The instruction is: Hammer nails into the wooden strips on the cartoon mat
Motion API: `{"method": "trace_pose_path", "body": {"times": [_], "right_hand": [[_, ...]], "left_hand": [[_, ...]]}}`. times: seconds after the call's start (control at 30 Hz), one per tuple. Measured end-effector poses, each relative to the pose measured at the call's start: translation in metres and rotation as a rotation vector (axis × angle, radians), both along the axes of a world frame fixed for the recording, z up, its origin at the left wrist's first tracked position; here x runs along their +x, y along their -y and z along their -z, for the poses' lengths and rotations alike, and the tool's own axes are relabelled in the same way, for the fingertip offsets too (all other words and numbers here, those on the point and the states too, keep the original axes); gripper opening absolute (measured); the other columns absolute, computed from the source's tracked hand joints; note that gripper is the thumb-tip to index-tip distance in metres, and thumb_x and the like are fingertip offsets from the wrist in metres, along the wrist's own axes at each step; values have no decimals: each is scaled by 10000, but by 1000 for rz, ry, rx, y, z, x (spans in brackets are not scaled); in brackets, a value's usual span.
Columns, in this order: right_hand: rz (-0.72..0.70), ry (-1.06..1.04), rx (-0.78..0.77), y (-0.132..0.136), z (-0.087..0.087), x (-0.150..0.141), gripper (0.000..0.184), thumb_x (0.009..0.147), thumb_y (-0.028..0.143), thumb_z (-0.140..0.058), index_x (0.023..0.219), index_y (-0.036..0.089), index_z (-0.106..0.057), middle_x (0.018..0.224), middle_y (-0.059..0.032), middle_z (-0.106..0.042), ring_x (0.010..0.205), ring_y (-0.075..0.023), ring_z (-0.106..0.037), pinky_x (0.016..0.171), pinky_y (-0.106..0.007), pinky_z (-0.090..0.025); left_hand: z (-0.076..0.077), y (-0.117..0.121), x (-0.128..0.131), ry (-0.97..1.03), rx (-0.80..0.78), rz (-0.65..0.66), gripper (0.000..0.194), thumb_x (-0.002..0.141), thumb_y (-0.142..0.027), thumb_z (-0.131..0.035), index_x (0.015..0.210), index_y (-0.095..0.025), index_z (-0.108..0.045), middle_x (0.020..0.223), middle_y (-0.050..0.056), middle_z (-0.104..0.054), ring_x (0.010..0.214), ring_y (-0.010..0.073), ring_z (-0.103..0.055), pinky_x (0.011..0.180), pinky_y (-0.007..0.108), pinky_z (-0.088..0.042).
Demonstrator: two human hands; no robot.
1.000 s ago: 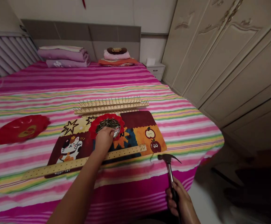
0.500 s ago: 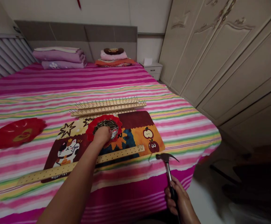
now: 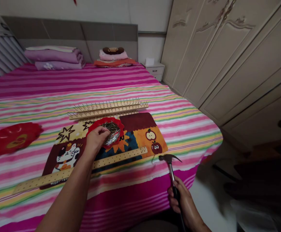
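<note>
My left hand (image 3: 97, 138) is over the near left part of a red scalloped dish (image 3: 121, 125) full of loose nails (image 3: 113, 130). Its fingers are pinched together; whether a nail sits between them is too small to make out. My right hand (image 3: 182, 198) is wrapped around the black handle of a claw hammer (image 3: 170, 161), head up and away from me. A long wooden strip with rows of holes (image 3: 121, 159) lies under my left forearm, with a few nails standing at its right end. Beneath the dish and strip is a printed mat (image 3: 140, 120).
Behind the dish lie wooden strips studded with upright nails (image 3: 106, 111). A red oval tray (image 3: 12, 138) rests on the striped bed (image 3: 179, 125) at left. Folded bedding (image 3: 54, 56) is by the headboard, and a wardrobe (image 3: 215, 58) stands along the right.
My left hand has drawn back from among the nails toward the dish's left side, fingers pinched. The view has shifted slightly. My right hand keeps its grip on the hammer.
</note>
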State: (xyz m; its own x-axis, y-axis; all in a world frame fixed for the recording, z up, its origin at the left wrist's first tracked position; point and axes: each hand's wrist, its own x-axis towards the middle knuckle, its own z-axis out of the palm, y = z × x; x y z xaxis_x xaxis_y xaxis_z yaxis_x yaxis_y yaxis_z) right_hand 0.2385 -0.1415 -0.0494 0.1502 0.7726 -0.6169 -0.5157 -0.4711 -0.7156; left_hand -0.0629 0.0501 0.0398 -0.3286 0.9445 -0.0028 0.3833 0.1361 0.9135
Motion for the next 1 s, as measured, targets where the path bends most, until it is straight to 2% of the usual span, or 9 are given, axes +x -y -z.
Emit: {"method": "trace_pose_path", "body": {"times": [0.1,0.2,0.27,0.37,0.6,1.0], "right_hand": [[-6,3,12,0,-2,0,473,704,485,-611,1080,263,-428,502,100,-484,319,-33,-331,303,-96,-178],[-9,7,15,0,-3,0,446,712,478,-605,1062,263,-430,505,101,-480,325,-32,-331,305,-97,-178],[-10,0,16,0,-2,0,425,718,468,-601,1049,265,-428,507,102,-475,329,-33,-334,305,-98,-180],[-12,-4,24,0,-2,0,422,727,467,-591,1057,266,-419,510,99,-483,331,-35,-334,303,-100,-184],[-1,-10,20,1,-3,0,416,718,475,-599,1040,271,-431,516,92,-492,333,-29,-328,309,-96,-172],[2,-23,34,1,1,1,418,715,495,-607,1032,272,-451,522,93,-483,336,-30,-340,311,-99,-180]], "left_hand": [[-4,15,20,129,-1,33,247,529,-336,-633,705,-166,-599,548,-42,-565,481,82,-472,473,203,-373],[1,34,48,327,-77,186,325,515,-357,-666,763,-157,-602,543,-37,-572,471,85,-479,476,221,-390],[9,44,64,342,-138,243,312,521,-367,-671,738,-152,-607,538,-32,-571,478,83,-480,479,219,-384],[21,51,77,303,-185,243,273,530,-372,-669,689,-158,-610,502,-50,-534,451,70,-442,448,205,-342],[36,48,83,350,-159,256,248,514,-324,-693,688,-173,-601,545,-40,-572,504,91,-512,480,200,-371],[45,49,90,252,-70,245,202,583,-328,-652,715,-179,-614,574,-34,-573,523,90,-505,519,206,-388]]}}
